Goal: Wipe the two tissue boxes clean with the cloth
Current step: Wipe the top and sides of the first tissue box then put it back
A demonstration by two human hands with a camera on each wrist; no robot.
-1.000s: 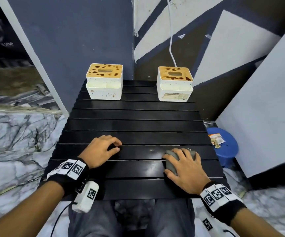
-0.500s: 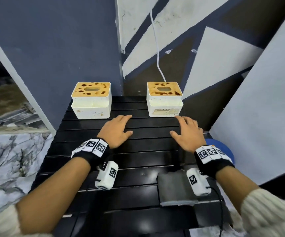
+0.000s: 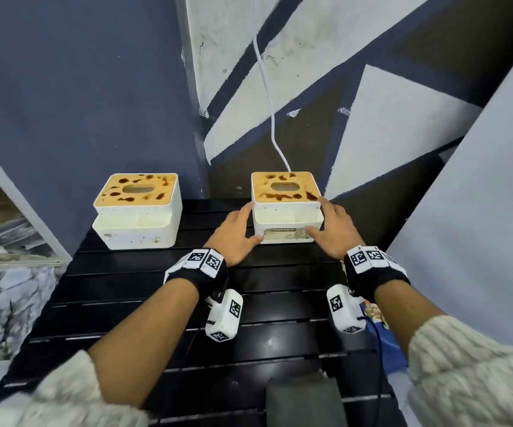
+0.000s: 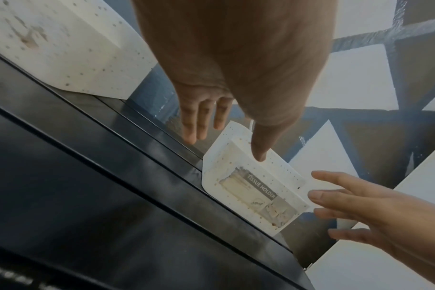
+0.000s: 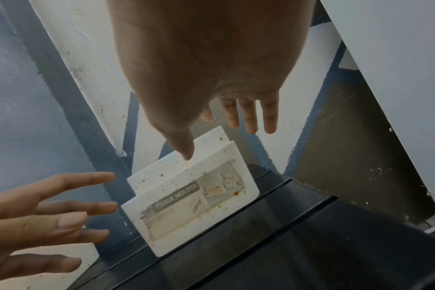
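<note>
since half a second ago both hands are reaching further forward, from the middle slats up to the right tissue box (image 3: pixel 286 211), and the cloth (image 3: pixel 303 399) is lying untouched on the near edge, well behind the wrists.

the right tissue box is standing at the far edge of the black slatted table (image 3: pixel 144 291), in front of the painted wall. the left hand (image 3: pixel 238 234) is coming to the left side of this box and the right hand (image 3: pixel 330 232) to its right side. the fingers of both hands are spread and straight, holding nothing; the thumbs are at the front corners, but i cannot tell if they are already touching. probably the hands are framing the box like this to pull it nearer to the cloth.

the box is of white hard plastic with rounded corners and a stepped front carrying a worn label. its top is a tan panel with an oval opening and dark brown sticky-looking stains. to the left of this box, well apart, the left tissue box (image 3: pixel 138 217) is standing with the same shape and stains.
</note>
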